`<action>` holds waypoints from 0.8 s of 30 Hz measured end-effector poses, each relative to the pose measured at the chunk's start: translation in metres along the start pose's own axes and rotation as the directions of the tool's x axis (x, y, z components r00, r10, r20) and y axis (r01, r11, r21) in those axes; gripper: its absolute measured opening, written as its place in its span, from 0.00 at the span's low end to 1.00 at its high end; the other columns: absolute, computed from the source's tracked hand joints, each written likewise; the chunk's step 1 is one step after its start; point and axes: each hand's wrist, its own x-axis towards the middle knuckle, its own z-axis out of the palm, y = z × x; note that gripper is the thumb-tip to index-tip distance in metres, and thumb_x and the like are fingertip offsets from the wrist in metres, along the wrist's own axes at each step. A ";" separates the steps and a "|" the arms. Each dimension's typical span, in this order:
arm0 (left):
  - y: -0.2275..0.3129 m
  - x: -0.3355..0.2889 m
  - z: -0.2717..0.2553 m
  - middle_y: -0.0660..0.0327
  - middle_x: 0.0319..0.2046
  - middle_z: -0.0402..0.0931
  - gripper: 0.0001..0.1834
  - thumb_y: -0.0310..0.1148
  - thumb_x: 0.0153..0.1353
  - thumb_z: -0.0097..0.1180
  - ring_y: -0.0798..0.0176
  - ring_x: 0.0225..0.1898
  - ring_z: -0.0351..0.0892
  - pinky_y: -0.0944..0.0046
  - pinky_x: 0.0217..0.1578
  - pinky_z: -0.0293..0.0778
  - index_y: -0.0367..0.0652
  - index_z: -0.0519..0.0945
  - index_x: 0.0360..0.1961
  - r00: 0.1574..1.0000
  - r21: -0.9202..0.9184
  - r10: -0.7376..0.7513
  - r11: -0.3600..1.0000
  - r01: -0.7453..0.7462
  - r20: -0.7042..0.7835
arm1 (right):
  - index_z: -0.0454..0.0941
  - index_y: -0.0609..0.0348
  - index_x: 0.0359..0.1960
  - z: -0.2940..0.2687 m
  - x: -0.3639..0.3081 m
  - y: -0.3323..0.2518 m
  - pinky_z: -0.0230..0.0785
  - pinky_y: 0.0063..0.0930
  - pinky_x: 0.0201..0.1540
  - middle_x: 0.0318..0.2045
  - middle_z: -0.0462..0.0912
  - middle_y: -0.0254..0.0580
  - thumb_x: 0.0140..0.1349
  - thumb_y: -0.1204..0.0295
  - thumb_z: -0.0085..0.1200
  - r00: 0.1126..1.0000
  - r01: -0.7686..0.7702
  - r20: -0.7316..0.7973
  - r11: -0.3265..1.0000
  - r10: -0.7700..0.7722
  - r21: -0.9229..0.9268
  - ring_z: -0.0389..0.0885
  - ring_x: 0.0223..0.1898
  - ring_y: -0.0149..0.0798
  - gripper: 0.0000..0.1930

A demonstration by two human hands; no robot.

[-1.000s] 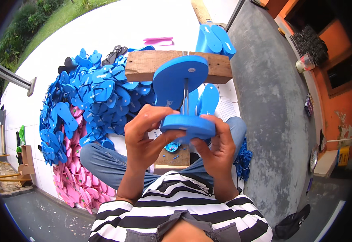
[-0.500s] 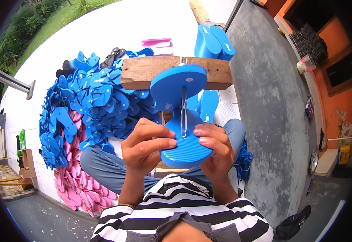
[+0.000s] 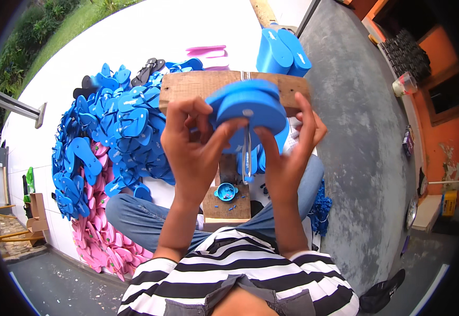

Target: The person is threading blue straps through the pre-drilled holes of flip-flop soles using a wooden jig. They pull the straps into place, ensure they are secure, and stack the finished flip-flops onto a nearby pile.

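Note:
At the middle, blue flip-flop soles (image 3: 253, 109) sit at the top of a long metal loop (image 3: 247, 158) beside a wooden beam (image 3: 187, 86). They are stacked and slightly blurred. My left hand (image 3: 193, 139) closes on the left side of the soles, its thumb pressed to the near face. My right hand (image 3: 288, 150) has its thumb against their lower right edge, with its other fingers spread beside the beam. A small blue plug lies at the loop's lower end. Below it, a small turquoise bowl (image 3: 226, 191) with blue bits rests on a wooden board (image 3: 213, 208).
A large pile of blue flip-flops (image 3: 108, 126) lies left, above pink ones (image 3: 103, 247). Stacked blue soles (image 3: 284, 51) stand behind the beam, near pink soles (image 3: 208, 58). Blue straps (image 3: 319, 213) lie by my right knee. A grey floor strip (image 3: 356, 147) runs along the right.
Both hands have moved up and away from me, from the near end of the striped sole to the loop's top. That sole has gone up with them, uncovering the bowl and board.

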 end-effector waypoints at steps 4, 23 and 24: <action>-0.012 0.001 0.001 0.71 0.18 0.63 0.21 0.19 0.51 0.71 0.81 0.20 0.64 0.77 0.19 0.69 0.41 0.72 0.42 0.992 0.026 0.126 0.992 -0.127 0.025 | 0.57 0.60 0.67 0.001 -0.001 0.010 0.58 0.40 0.57 0.50 0.63 0.48 0.50 0.59 0.74 0.997 -0.073 -0.033 0.997 0.074 0.035 0.63 0.53 0.44 0.47; -0.130 -0.089 -0.040 0.48 0.62 0.62 0.34 0.22 0.56 0.64 0.51 0.58 0.70 0.58 0.49 0.75 0.40 0.67 0.65 0.969 0.452 0.189 0.859 -0.242 0.158 | 0.71 0.60 0.60 0.031 -0.129 0.103 0.66 0.40 0.57 0.58 0.72 0.49 0.63 0.67 0.57 0.955 -0.257 0.203 0.946 0.218 0.196 0.71 0.58 0.51 0.24; -0.140 -0.092 -0.042 0.48 0.63 0.61 0.34 0.22 0.57 0.63 0.50 0.58 0.69 0.58 0.50 0.75 0.39 0.66 0.65 0.966 0.481 0.167 0.842 -0.244 0.197 | 0.69 0.59 0.61 0.037 -0.137 0.111 0.65 0.41 0.58 0.58 0.72 0.49 0.62 0.67 0.57 0.959 -0.174 0.244 0.978 0.142 0.112 0.71 0.59 0.51 0.26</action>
